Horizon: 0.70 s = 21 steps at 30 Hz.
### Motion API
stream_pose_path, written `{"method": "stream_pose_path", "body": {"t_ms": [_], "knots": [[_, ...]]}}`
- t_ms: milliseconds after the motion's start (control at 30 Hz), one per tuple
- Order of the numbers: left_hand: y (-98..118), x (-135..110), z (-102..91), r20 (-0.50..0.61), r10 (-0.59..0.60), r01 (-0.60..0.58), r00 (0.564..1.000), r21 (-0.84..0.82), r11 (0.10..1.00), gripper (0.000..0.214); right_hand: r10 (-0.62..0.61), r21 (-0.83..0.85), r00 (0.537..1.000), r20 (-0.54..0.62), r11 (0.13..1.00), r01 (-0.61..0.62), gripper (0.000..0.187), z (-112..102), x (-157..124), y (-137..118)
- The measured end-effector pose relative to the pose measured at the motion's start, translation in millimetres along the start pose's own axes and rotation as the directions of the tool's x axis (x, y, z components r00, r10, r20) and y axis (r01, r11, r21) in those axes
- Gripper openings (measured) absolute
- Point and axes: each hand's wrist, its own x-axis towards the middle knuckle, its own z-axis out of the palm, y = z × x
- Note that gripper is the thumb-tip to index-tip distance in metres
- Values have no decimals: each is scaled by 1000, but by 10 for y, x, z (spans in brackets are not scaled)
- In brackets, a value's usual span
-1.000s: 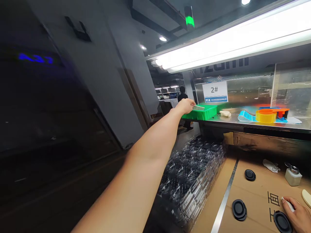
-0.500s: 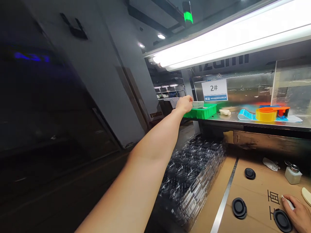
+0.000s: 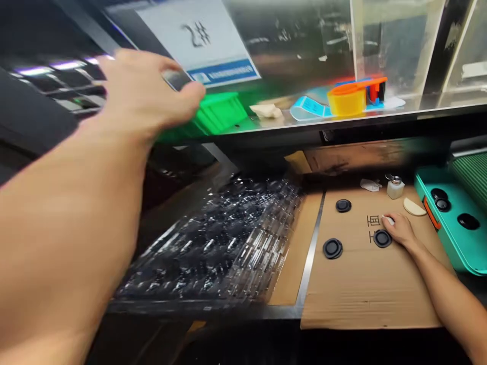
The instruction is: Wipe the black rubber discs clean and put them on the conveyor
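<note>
My left hand (image 3: 146, 94) is raised in front of the green bin (image 3: 218, 111) on the metal shelf, blurred by motion, its fingers pinched on a small flat pale piece (image 3: 175, 78). My right hand (image 3: 397, 229) rests on the cardboard sheet (image 3: 365, 279), curled over a small white object (image 3: 388, 220) and touching a black round cap (image 3: 382, 238). Two more black caps lie on the cardboard: one black cap (image 3: 332, 248) close by and another black cap (image 3: 343, 205) farther back.
A stack of clear plastic trays (image 3: 224, 243) with dark parts fills the left of the bench. On the shelf sit a yellow and orange tape dispenser (image 3: 352, 96) and blue labels (image 3: 306, 107). A small white bottle (image 3: 394, 187) and a teal machine (image 3: 452, 213) stand at right.
The view has swung down and right toward the bench. My left hand has drawn back from the green bin toward me, still pinching the small piece. My right hand stays on the cardboard.
</note>
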Motion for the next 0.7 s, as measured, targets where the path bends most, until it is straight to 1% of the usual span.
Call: {"method": "stream_pose_path", "body": {"t_ms": [33, 67, 100, 133, 167, 200, 233, 267, 300, 333, 367, 400, 433, 467, 500, 533, 567, 600, 633, 667, 700], "knots": [[253, -175, -72, -70, 5, -22, 998, -254, 967, 77, 0, -3, 1000, -7, 1000, 0, 33, 4, 6, 7], [549, -405, -138, -96, 8, -51, 995, -452, 890, 73, -8, -2, 1000, -4, 1000, 8, 32, 11, 8, 14], [878, -684, -185, -93, 14, -65, 996, -576, 815, 66, -12, 2, 1000, -13, 1000, 12, 31, 17, 7, 18], [1228, -1002, -198, -85, 25, -75, 996, -651, 755, 54, -17, 11, 1000, -21, 1000, 17, 30, 21, 6, 18], [1581, -1341, -167, -48, 67, -81, 997, -709, 701, 43, -22, 22, 999, -31, 999, 22, 30, 24, 5, 15], [1922, -1685, -88, 44, 157, -69, 987, -759, 647, 36, -22, 38, 999, -46, 999, 24, 30, 24, 8, 11], [2238, -2014, 35, 153, 222, -24, 963, -772, 635, 31, -15, 57, 998, -61, 998, 19, 30, 23, 14, 7], [2520, -2317, 191, 278, 283, 31, 918, -762, 647, 33, 3, 78, 997, -80, 997, 4, 31, 21, 25, 4], [2760, -2582, 363, 373, 318, 76, 872, -744, 663, 43, 28, 102, 995, -100, 995, -18, 33, 19, 38, 3], [2957, -2807, 537, 445, 332, 115, 832, -723, 682, 55, 56, 127, 991, -119, 991, -41, 34, 17, 52, 4], [3113, -2992, 698, 515, 313, 170, 798, -691, 703, 62, 83, 152, 988, -133, 986, -62, 35, 18, 66, 4], [3231, -3140, 836, 551, 308, 196, 776, -674, 712, 62, 105, 175, 984, -142, 981, -79, 36, 22, 77, 3], [3318, -3255, 946, 560, 305, 208, 770, -673, 710, 59, 118, 193, 982, -147, 977, -89, 36, 28, 86, 1], [3380, -3340, 1029, 549, 310, 213, 776, -691, 690, 53, 124, 205, 981, -149, 974, -92, 36, 36, 92, -2], [3422, -3398, 1089, 521, 323, 215, 790, -730, 649, 44, 126, 213, 981, -149, 973, -92, 35, 45, 97, -6], [3452, -3430, 1132, 486, 341, 225, 804, -781, 582, 35, 127, 219, 980, -152, 971, -92, 35, 54, 101, -10], [3473, -3439, 1164, 456, 358, 253, 815, -835, 489, 27, 128, 226, 979, -157, 970, -90, 34, 62, 105, -11], [3486, -3427, 1193, 442, 372, 304, 816, -876, 374, 21, 130, 238, 978, -165, 967, -89, 33, 67, 110, -11], [3494, -3398, 1221, 453, 379, 383, 807, -890, 248, 16, 138, 256, 975, -176, 963, -90, 33, 70, 115, -9], [3494, -3353, 1253, 493, 382, 488, 782, -865, 117, 14, 151, 279, 970, -189, 956, -95, 33, 70, 120, -7], [3486, -3298, 1288, 548, 385, 599, 743, -801, -16, 15, 169, 303, 965, -202, 948, -102, 34, 69, 124, -4]]}}
